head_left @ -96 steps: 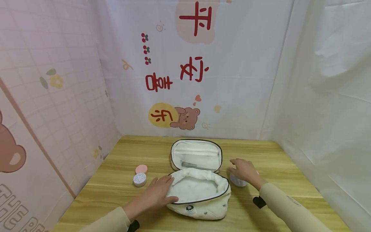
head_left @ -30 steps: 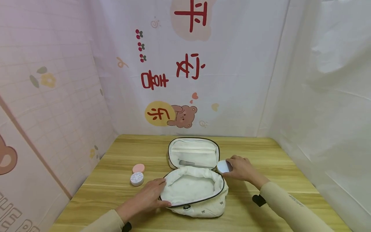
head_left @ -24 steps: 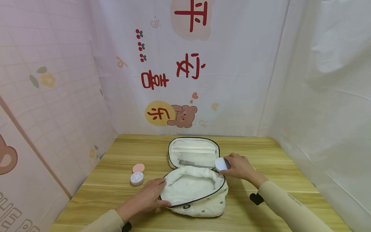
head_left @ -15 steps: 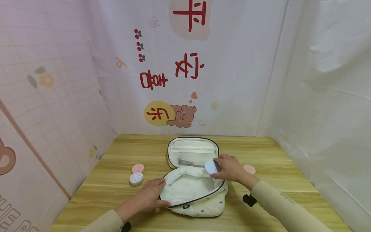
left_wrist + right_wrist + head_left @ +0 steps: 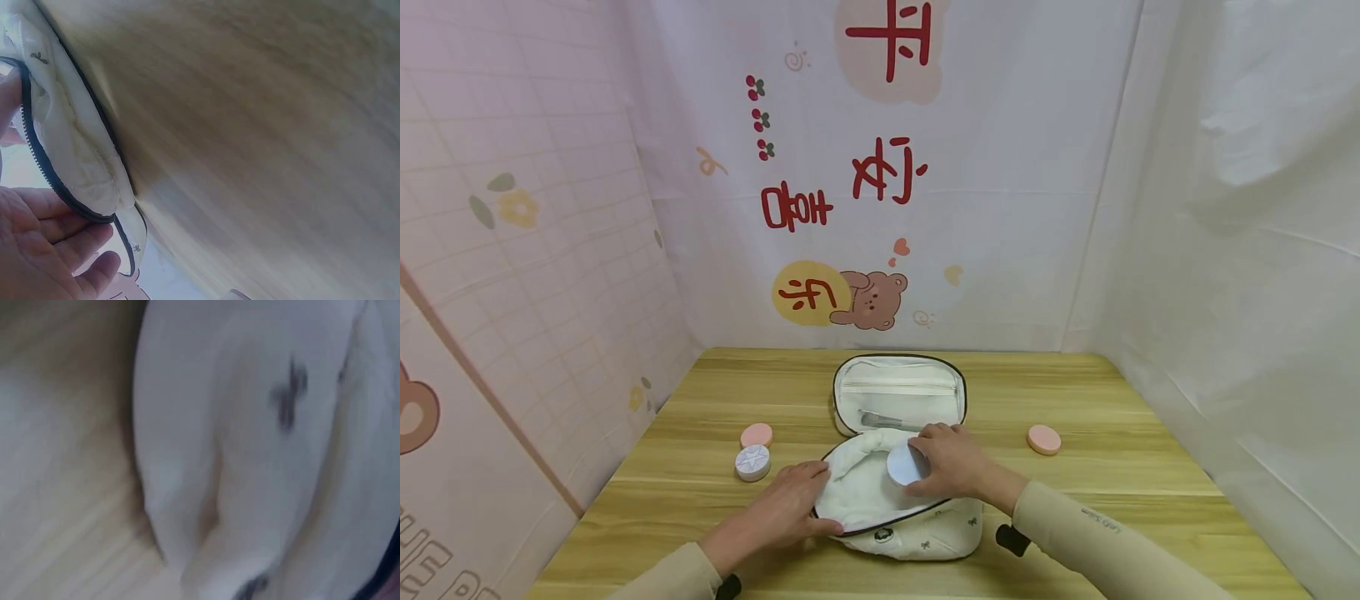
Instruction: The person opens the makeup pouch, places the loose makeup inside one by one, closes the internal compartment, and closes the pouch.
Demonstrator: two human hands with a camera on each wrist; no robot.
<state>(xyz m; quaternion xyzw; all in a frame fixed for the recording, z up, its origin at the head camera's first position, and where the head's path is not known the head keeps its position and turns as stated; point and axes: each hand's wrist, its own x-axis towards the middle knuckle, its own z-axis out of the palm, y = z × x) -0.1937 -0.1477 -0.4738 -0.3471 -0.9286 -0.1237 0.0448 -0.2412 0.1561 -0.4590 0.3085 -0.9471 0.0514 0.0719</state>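
Note:
An open cream cosmetic bag (image 5: 925, 543) with dark piping and small bow prints stands at the middle front of the table. My left hand (image 5: 778, 504) holds its left end, thumb at the front edge and fingers along the rim; in the left wrist view these fingers (image 5: 84, 234) lie at the black zipper. Between thumb and fingers, my right hand (image 5: 957, 465) grips a flat round white case (image 5: 903, 467) over the bag's mouth. Part of that case is hidden behind the hand. The right wrist view has only the bag's blurred side (image 5: 250, 444).
Behind the opening, the bag's lid (image 5: 902, 375) lies back, with a makeup brush (image 5: 880, 419) in its clear pocket. On the left sit a pink round case (image 5: 756, 435) and a white star-patterned one (image 5: 752, 462). Another pink round case (image 5: 1043, 439) lies at right.
My right hand has picked up the white round case from the table at right and carried it left over the bag's mouth. The right pink case has come into view. My left hand stays.

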